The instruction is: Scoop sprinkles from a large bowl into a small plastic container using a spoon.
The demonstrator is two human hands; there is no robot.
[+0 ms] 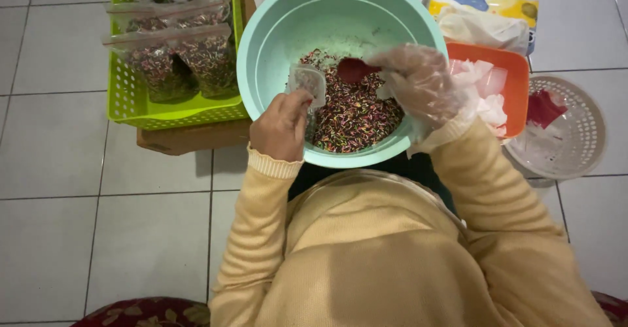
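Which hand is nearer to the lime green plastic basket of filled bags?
Left. The bare left hand holds a small clear cup beside the lime green plastic basket; the gloved right hand is across the bowl.

Beyond the hands, the green basket (131, 104) and teal bowl (275, 32) run off the top edge. The gloved right hand (422, 85) hides the red scoop's (353, 70) handle.

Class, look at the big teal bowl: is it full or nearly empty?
Partly filled: sprinkles cover only the bottom of the teal bowl.
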